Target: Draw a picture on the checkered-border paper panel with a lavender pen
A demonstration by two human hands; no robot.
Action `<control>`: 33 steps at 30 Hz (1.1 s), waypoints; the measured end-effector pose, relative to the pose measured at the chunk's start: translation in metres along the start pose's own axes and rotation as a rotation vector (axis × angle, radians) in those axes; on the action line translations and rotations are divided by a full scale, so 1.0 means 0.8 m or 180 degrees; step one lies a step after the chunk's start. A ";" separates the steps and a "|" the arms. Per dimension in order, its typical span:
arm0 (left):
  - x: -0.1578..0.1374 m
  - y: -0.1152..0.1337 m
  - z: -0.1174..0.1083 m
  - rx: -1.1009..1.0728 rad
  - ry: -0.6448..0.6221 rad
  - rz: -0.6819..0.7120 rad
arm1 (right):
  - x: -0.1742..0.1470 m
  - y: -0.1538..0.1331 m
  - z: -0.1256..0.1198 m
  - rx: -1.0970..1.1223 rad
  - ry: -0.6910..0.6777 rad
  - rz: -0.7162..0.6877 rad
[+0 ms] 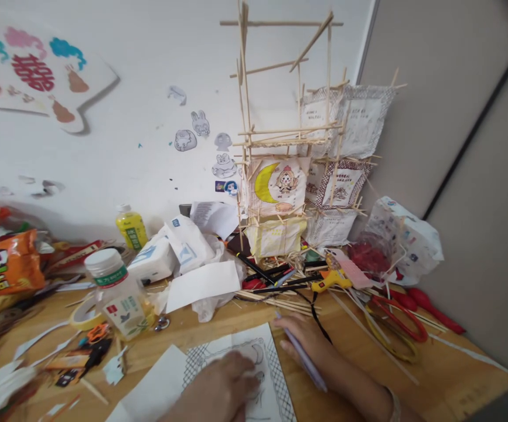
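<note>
A sheet of white paper with a pencil-like drawing and a cross-hatched border (280, 375) lies on the wooden table. My left hand (218, 384) is over its middle, fingers bent and smeared by motion, covering much of the picture; whether it grips anything is hidden. To the right of the sheet, my right hand (309, 343) rests near the table surface, closed around a slim purple pen (300, 354) that slants down towards my wrist. Another white sheet (152, 387) lies at the left, partly under my left forearm.
Behind the sheet stands a stick frame (247, 105) hung with decorated paper panels. A yellow glue gun (330, 280) and scissors (396, 322) lie at the right. A plastic bottle (122, 299), tape roll (87, 313) and tissue packs (187, 243) crowd the left and back.
</note>
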State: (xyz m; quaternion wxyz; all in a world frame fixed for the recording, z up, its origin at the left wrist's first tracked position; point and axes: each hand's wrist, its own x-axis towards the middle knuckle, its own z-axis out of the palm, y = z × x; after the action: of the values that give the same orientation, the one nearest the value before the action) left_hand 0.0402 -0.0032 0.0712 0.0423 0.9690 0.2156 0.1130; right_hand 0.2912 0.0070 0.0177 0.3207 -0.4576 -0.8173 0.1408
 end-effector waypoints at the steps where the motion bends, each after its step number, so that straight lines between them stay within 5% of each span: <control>1: 0.006 -0.003 0.000 0.0254 -0.0018 -0.0133 | 0.000 -0.004 -0.002 -0.0028 -0.0097 0.0011; 8: 0.006 -0.029 0.050 0.0722 0.0103 0.0131 | 0.002 -0.022 -0.005 -0.0396 -0.0470 0.0036; 14: -0.010 -0.049 0.100 0.0829 0.0646 0.0119 | 0.004 -0.019 -0.001 -0.0462 -0.0454 0.0147; 33: -0.014 -0.048 0.081 0.0291 0.0652 -0.0114 | 0.008 -0.031 -0.004 -0.0605 -0.0492 0.0142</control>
State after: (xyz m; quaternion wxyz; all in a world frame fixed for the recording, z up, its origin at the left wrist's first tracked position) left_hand 0.0298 0.0247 0.0008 -0.0221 0.9493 0.2411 0.2007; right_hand 0.2746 -0.0012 0.0352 0.2087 -0.4918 -0.8388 0.1047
